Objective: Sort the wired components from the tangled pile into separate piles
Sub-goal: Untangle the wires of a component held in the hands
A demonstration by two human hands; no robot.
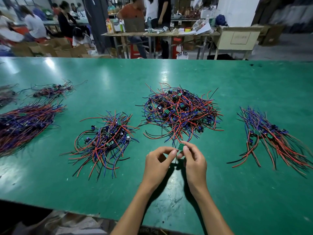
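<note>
A: Since both hands meet on one piece, log it as a two-hand pinch. Left hand has thumb and forefinger closed on the near edge of the small green board, right hand pinches the other side.

B: Why held just off the pile?

A: Its red and blue leads run up into the tangled pile, so my guess is the board is held out to work the wires free. Board sits just in front of the pile's near edge, above the green table.

B: Other heaps?

A: Looser pile at left-centre, combed-straight bundle at right, another straight bundle far left, a small one behind it. Straight wires suggest sorted stock, kept apart so nothing re-tangles.

B: Which pile does this one go to?

A: Can't tell; component type too small to read.
</note>
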